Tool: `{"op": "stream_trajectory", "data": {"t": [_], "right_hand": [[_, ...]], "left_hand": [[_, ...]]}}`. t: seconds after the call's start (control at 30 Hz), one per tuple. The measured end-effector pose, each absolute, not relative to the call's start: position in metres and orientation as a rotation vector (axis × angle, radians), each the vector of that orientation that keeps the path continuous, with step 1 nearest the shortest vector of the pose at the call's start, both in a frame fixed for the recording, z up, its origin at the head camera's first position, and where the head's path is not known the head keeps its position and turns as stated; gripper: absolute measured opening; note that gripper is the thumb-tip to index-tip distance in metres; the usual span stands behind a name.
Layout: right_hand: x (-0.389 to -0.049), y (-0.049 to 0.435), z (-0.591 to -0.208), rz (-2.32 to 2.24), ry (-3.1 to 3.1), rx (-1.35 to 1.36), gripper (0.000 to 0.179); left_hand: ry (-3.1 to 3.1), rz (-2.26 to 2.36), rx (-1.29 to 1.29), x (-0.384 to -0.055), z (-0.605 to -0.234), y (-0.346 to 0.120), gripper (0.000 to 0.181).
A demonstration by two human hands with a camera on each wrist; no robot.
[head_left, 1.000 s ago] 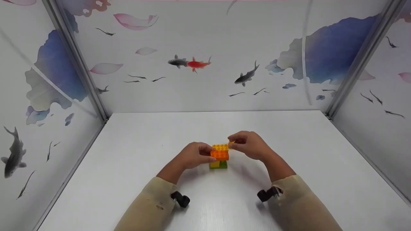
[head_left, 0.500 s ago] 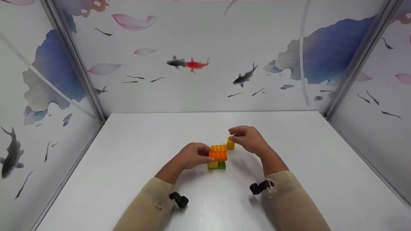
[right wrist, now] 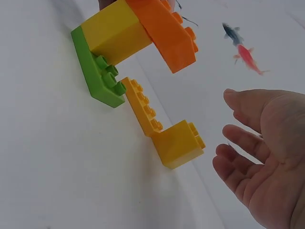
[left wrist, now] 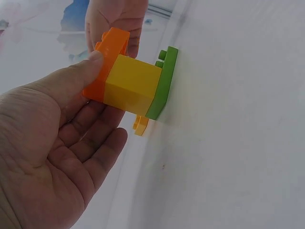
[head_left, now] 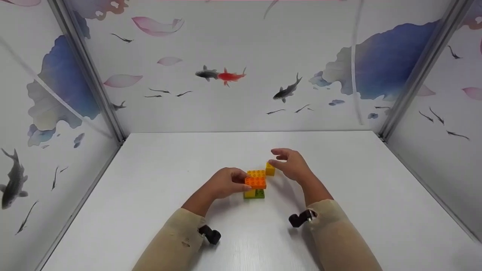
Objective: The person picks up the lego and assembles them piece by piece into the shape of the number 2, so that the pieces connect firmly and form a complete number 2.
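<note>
My left hand [head_left: 226, 182] pinches the flat orange brick [left wrist: 106, 67] between thumb and fingers. That orange brick tops a small stack, over a yellow block [left wrist: 132, 83] and a studded green brick [left wrist: 164, 82] at the bottom. In the right wrist view the orange brick juts out past the yellow block, above the green studs. Behind the stack lies a low yellow-orange brick [right wrist: 143, 107] with studs up. A taller yellow block [right wrist: 178, 144] stands at its right end. My right hand [head_left: 292, 164] is beside this block, fingers loosely bent and holding nothing.
Everything rests on a white table [head_left: 169, 154]. White panels printed with fish and petals [head_left: 241, 101] enclose it at the back and both sides, with metal posts [head_left: 109, 94] in the corners. A black wrist camera [head_left: 210, 235] sits on each sleeve.
My right hand has let go of the taller yellow block and drawn slightly away from it, its fingers spreading. The left hand keeps its hold on the stack.
</note>
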State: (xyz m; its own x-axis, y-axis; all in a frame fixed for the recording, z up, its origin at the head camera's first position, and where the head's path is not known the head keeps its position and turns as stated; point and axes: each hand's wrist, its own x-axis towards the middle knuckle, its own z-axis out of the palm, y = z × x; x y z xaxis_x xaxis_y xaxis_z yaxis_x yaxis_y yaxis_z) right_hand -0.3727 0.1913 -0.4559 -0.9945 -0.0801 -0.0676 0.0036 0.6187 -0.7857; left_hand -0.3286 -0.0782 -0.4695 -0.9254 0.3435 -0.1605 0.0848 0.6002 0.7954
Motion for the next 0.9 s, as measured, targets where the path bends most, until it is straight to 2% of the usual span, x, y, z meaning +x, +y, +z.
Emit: {"op": "stream_trajectory", "data": {"t": [0.17,0.43,0.9], "right_hand": [[-0.378,0.195,-0.467,-1.345,2.672,-0.003,0.055],[-0.377,0.199,-0.48,-1.352,2.64,0.011,0.048],[-0.381,0.2,-0.484,-1.309,2.629,0.072,0.049]], "left_hand": [[2.537,1.236,0.35,-0.327,-0.469,-0.078,0.039],[2.527,1.256,0.355,-0.329,-0.471,-0.078,0.039],[2.536,1.275,0.384,-0.329,-0.474,-0.079,0.036]]}}
